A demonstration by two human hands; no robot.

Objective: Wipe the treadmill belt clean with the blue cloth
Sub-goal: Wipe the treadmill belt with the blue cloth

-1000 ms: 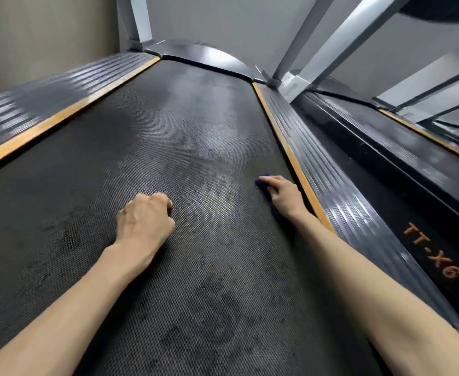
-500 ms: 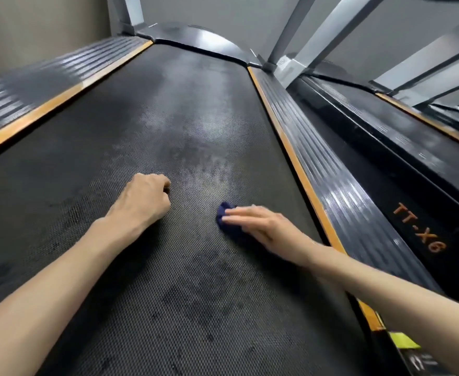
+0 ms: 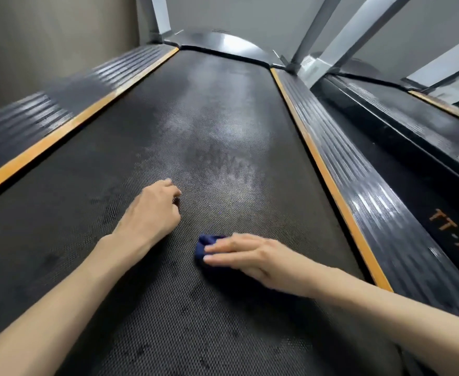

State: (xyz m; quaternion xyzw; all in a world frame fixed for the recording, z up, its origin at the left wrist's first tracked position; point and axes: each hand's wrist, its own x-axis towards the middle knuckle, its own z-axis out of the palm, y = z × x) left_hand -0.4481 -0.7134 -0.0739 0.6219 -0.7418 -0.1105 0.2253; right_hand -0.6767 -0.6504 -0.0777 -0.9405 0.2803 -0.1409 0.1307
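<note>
Down on the middle of the treadmill belt point(image 3: 209, 118), the right hand point(image 3: 252, 259) lies flat on the blue cloth point(image 3: 205, 244), fingers point(image 3: 222, 251) straight and close together, pressing the wad onto the textured surface. Only a small bunched corner of the cloth shows, poking out past the fingertips. The rest is hidden under the hand. The left hand point(image 3: 152, 210) sits just beside it and a little further up the belt, fingers curled into a fist that holds nothing, resting on the belt like a prop.

Here's where it could slip. That cloth is pressed, not gripped, and the weave under it looks rough. On a hard sideways sweep the fabric could drag, roll up and squirt out from under those flat fingers. It's also wadded small, so each pass probably covers only a narrow band, and stripes could get skipped.

There's plenty left to skip, too: a pale hazy patch point(image 3: 222, 147) spreads further up the belt, and dark smudges point(image 3: 51, 259) sit off to the left.

Watch the fist as well. If the belt is free to roll, weight leaning on it during a long reach toward that haze could shift the surface and take the prop away.

Over by the orange strip point(image 3: 331, 185), a loose corner of cloth might snag where the belt meets the side rail point(image 3: 372, 207).
</note>
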